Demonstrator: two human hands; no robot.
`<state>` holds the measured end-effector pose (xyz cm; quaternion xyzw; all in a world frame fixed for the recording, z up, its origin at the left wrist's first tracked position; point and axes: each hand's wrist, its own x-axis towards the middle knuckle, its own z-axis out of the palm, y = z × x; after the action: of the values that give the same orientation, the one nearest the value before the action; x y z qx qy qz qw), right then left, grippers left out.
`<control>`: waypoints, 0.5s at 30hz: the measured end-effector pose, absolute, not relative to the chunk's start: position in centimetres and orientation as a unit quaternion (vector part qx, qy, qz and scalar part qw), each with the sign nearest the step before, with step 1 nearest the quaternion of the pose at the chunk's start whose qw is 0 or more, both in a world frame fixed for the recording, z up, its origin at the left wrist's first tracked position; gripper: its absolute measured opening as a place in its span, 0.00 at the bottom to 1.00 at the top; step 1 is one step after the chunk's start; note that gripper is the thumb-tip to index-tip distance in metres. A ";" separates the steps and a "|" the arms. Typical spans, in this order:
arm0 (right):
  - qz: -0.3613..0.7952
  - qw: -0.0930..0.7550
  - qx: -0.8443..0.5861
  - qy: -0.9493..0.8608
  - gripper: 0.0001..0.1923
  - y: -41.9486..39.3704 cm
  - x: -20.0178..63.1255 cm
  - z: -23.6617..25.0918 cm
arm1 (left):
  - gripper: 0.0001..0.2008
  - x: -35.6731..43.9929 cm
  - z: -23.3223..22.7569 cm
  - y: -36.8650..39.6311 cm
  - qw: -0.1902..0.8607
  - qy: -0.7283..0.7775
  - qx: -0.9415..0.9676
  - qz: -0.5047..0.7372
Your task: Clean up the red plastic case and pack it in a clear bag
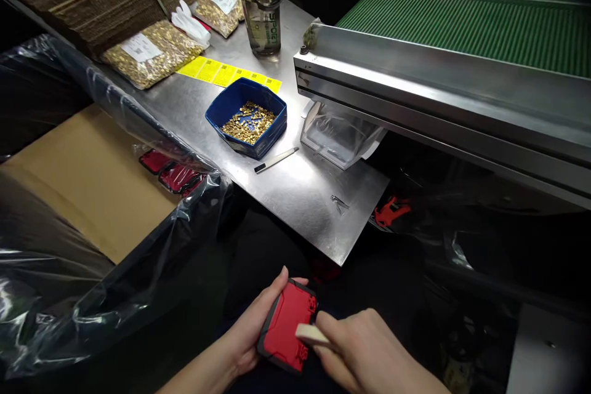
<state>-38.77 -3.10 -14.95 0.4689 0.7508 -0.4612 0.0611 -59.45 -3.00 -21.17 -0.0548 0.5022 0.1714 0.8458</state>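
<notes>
- Red plastic cover (pixel 287 325) with a black rim sits low in front of the person, below the near edge of the steel table (pixel 295 197), cradled in the left hand (pixel 249 329), whose thumb hooks over its top edge and whose fingers wrap underneath: a firm clasp
- Right hand (pixel 369 351) is clenched around a pale, flat-tipped tool (pixel 310 333), the tip pressed against the cover's right edge near its lower corner
- Judging from that contact, the work is rubbing or pressing along the edge; it would go best with the cover held steady against the palm and the tool kept flat to the surface so that it does not skid off the rim
- Short, even strokes seem safer than one hard push, since the left thumb lies close to the tool's path
- Blue bin (pixel 247 117) of small brass parts, a white pen (pixel 276 160) and more red covers (pixel 173 173) in the plastic-lined box lie well apart from both hands
</notes>
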 end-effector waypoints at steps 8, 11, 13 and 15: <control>-0.461 0.056 0.487 0.740 0.05 -4.3 -38.8 -15.5 | 0.30 -59.4 -21.1 -2.9 0.843 0.509 -0.033 0.174; -0.446 0.056 0.474 0.757 0.07 -4.2 -38.7 -15.6 | 0.31 -59.4 -21.1 -3.0 0.843 0.509 -0.024 0.171; -0.425 0.059 0.489 0.760 0.09 -4.0 -38.4 -15.5 | 0.32 -59.4 -21.2 -3.1 0.835 0.524 -0.025 0.163; -0.417 0.069 0.495 0.759 0.06 -4.1 -38.3 -15.3 | 0.33 -59.3 -21.1 -3.2 0.831 0.532 -0.027 0.159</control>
<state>-38.30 -4.11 -15.35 0.4950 0.7589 -0.4174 0.0690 -59.30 -3.15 -21.07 -0.0274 0.5323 0.1587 0.8311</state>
